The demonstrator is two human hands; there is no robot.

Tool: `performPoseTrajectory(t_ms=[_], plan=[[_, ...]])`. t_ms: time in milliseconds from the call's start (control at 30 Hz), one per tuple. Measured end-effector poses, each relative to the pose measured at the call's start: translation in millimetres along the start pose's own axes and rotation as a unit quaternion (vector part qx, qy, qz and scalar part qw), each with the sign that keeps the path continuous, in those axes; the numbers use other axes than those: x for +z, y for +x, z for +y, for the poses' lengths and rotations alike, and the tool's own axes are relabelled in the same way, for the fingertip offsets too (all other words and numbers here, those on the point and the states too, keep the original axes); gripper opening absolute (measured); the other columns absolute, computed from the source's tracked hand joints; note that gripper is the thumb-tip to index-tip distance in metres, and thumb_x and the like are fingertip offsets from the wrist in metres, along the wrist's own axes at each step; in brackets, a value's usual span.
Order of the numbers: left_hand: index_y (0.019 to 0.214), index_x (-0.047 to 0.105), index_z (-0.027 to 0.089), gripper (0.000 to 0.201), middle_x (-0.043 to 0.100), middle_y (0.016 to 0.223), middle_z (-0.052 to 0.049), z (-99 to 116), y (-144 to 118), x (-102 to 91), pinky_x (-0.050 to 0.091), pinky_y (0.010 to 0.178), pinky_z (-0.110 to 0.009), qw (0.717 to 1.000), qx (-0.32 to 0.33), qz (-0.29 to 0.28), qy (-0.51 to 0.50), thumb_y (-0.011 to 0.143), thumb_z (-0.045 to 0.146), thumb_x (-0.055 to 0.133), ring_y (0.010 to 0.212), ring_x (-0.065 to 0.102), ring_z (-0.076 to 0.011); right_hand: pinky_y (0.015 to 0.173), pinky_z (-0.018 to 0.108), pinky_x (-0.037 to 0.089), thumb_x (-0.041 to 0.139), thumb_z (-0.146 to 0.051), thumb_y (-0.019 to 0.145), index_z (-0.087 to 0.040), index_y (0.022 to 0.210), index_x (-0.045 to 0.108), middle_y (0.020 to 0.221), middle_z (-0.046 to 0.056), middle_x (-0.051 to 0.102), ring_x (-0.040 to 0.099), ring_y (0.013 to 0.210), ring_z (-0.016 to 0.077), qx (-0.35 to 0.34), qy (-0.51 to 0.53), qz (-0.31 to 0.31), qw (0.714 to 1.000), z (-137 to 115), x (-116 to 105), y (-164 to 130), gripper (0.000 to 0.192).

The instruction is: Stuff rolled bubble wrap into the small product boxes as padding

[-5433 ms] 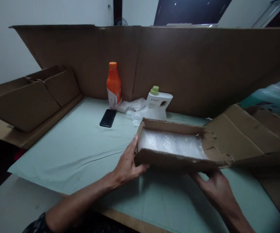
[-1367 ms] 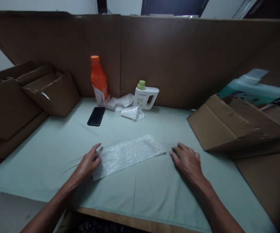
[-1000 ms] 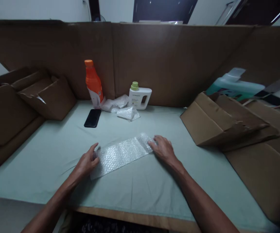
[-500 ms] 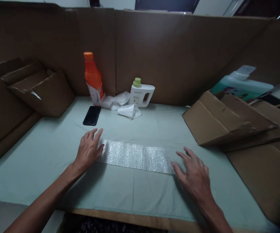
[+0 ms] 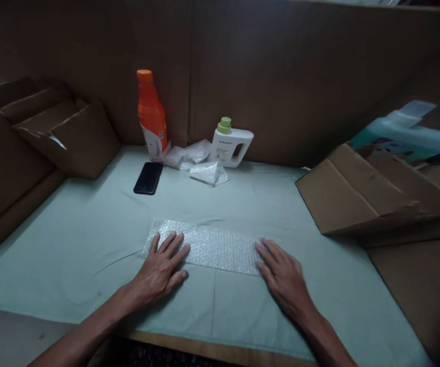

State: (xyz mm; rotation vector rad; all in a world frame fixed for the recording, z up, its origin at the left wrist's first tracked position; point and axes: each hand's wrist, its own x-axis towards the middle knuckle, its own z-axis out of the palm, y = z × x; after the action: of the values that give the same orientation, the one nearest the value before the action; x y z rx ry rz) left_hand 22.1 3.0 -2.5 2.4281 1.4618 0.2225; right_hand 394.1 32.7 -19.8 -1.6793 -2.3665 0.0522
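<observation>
A long strip of clear bubble wrap (image 5: 220, 247) lies flat across the pale green cloth (image 5: 220, 204) in front of me. My left hand (image 5: 164, 265) rests palm down on the strip's left part, fingers spread and its thumb on the cloth just below. At the right end, my right hand (image 5: 283, 272) has its fingertips on the wrap's edge, fingers stretched out and slightly blurred. Neither hand grips anything. The right thumb is hidden from view.
Behind stand an orange bottle (image 5: 153, 117) and a white green-capped jug (image 5: 230, 145), with crumpled bubble wrap (image 5: 207, 172) by them. A black phone (image 5: 148, 178) lies left. Cardboard boxes flank both sides (image 5: 77, 140), a teal-filled jug (image 5: 401, 132) is at right, and a cardboard wall (image 5: 281, 76) closes the back.
My left hand has come down from above the strip's left end onto the wrap. The right hand has moved inward onto its right end. The strip looks flatter, and the view has tilted down.
</observation>
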Motion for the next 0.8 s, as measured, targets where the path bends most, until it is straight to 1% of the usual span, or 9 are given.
performPoseTrajectory(t_ms=[67,133,267,400,467,533,600,667,800], plan=[[0.150,0.044,0.023,0.055,0.035,0.163,-0.015,2,1,1.4,0.013,0.120,-0.071,1.000,-0.008,-0.005,-0.004,0.099,0.043,0.050,0.153,0.026,-0.0377,0.099,0.054,0.047,0.036,-0.047,0.101,-0.018,0.128,0.067,0.138,0.014,0.065,0.058,0.128,0.0335,0.088,-0.019,0.020,0.996,29,-11,-15,0.050],[0.149,0.045,0.022,0.055,0.035,0.163,-0.016,6,4,1.5,0.012,0.120,-0.071,1.000,-0.014,-0.009,-0.005,0.099,0.043,0.051,0.153,0.025,-0.0380,0.098,0.054,0.047,0.036,-0.055,0.097,-0.016,0.124,0.068,0.132,0.016,0.068,0.060,0.125,0.0350,0.136,-0.024,0.029,0.990,38,-16,-17,0.056],[0.148,0.045,0.022,0.056,0.036,0.162,-0.016,11,7,-3.3,0.012,0.121,-0.070,1.000,-0.023,0.003,-0.015,0.097,0.041,0.055,0.153,0.026,-0.0368,0.094,0.058,0.048,0.044,-0.062,0.089,-0.016,0.109,0.070,0.131,0.020,0.067,0.062,0.120,0.0407,0.145,0.001,0.036,0.989,21,-8,5,0.057],[0.147,0.047,0.021,0.056,0.039,0.161,-0.017,19,7,-11.1,0.013,0.121,-0.070,0.999,-0.038,0.006,-0.038,0.095,0.040,0.057,0.151,0.030,-0.0375,0.081,0.054,0.054,0.050,-0.061,0.083,-0.024,0.094,0.068,0.111,0.013,0.076,0.070,0.101,0.0379,0.112,0.123,0.072,0.983,4,-3,22,0.042],[0.146,0.048,0.021,0.056,0.041,0.159,-0.018,25,9,-13.2,0.015,0.120,-0.071,0.998,-0.044,0.011,-0.048,0.095,0.041,0.058,0.150,0.032,-0.0387,0.069,0.048,0.056,0.053,-0.063,0.082,-0.027,0.089,0.067,0.092,0.009,0.077,0.072,0.081,0.0343,0.153,0.181,0.064,0.969,6,-10,23,0.039],[0.144,0.050,0.021,0.055,0.042,0.158,-0.019,31,12,-12.6,0.017,0.119,-0.073,0.998,-0.037,0.016,-0.052,0.094,0.043,0.058,0.149,0.034,-0.0404,0.061,0.044,0.055,0.059,-0.065,0.078,-0.028,0.085,0.064,0.082,0.008,0.075,0.071,0.073,0.0330,0.211,0.216,0.060,0.951,10,-20,20,0.038],[0.142,0.052,0.020,0.054,0.043,0.157,-0.020,38,15,-9.3,0.018,0.118,-0.073,0.998,-0.020,0.015,-0.051,0.094,0.042,0.059,0.148,0.035,-0.0414,0.065,0.044,0.056,0.063,-0.065,0.072,-0.028,0.088,0.064,0.084,0.009,0.075,0.072,0.081,0.0358,0.252,0.234,0.083,0.935,14,-31,16,0.040],[0.139,0.055,0.019,0.050,0.045,0.155,-0.021,42,16,-4.3,0.019,0.118,-0.073,0.999,-0.009,0.016,-0.048,0.094,0.039,0.060,0.147,0.036,-0.0415,0.073,0.045,0.057,0.064,-0.062,0.070,-0.026,0.100,0.065,0.089,0.011,0.075,0.072,0.092,0.0375,0.271,0.236,0.105,0.927,12,-40,10,0.047],[0.137,0.056,0.019,0.045,0.049,0.152,-0.018,43,14,4.2,0.021,0.120,-0.070,0.995,-0.012,0.056,-0.084,0.094,0.033,0.057,0.148,0.036,-0.0378,0.074,0.041,0.056,0.062,-0.051,0.076,-0.020,0.122,0.062,0.089,0.009,0.074,0.073,0.086,0.0307,0.247,0.223,0.119,0.935,-10,-52,9,0.056]])
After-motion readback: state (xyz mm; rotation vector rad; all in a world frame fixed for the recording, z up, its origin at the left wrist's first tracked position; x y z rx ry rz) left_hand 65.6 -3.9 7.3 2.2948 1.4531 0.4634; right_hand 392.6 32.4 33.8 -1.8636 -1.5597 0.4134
